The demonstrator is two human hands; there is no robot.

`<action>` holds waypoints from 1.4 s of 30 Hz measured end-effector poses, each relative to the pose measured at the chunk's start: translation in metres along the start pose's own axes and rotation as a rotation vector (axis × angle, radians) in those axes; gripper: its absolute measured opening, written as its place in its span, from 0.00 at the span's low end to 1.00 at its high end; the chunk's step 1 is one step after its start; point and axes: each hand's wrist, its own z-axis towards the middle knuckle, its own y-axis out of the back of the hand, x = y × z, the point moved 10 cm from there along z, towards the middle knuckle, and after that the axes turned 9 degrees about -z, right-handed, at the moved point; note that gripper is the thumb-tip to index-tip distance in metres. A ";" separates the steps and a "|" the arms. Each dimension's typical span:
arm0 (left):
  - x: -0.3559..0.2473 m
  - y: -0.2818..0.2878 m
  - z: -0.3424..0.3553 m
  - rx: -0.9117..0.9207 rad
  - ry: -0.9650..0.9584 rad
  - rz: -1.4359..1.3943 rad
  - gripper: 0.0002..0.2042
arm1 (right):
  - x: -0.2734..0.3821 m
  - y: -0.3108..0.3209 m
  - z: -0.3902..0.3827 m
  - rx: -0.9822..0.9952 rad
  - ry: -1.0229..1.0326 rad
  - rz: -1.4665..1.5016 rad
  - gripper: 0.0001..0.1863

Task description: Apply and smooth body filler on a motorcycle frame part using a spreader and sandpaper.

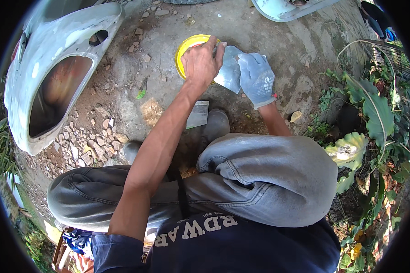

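Note:
I squat over bare ground in grey jeans. My left hand (201,63) is bare and reaches over a round yellow tin (183,50), its fingers closed around something I cannot make out. My right hand (257,79) wears a pale blue-grey glove and grips a flat grey metal plate (229,69), held tilted just right of the tin. The left fingertips touch the plate's upper edge. A second flat metal scraper (197,114) lies on the ground under my left forearm, next to my grey shoe (216,123).
A large pale grey vehicle body panel (54,59) with a big opening lies at the left. Another pale panel (282,9) sits at the top. Broken stones (89,141) litter the dirt on the left. Large-leaved plants (373,113) crowd the right side.

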 end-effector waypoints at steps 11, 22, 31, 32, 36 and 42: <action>-0.029 -0.006 0.033 0.405 -0.179 0.097 0.17 | -0.025 0.026 -0.050 0.088 -0.219 0.159 0.10; -0.024 -0.030 0.048 0.438 -0.398 -0.214 0.14 | -0.009 -0.016 0.011 0.095 0.107 0.143 0.11; -0.024 -0.037 0.047 0.424 -0.406 -0.180 0.12 | 0.012 -0.008 -0.005 0.059 0.161 0.032 0.13; -0.020 -0.033 0.046 0.427 -0.399 -0.170 0.12 | 0.016 -0.012 -0.009 0.076 0.173 0.019 0.14; -0.023 -0.033 0.045 0.423 -0.434 -0.147 0.11 | -0.001 -0.018 0.008 -0.007 0.090 0.045 0.17; -0.019 -0.026 0.043 0.422 -0.456 -0.169 0.10 | 0.026 -0.020 -0.023 0.038 0.119 0.031 0.16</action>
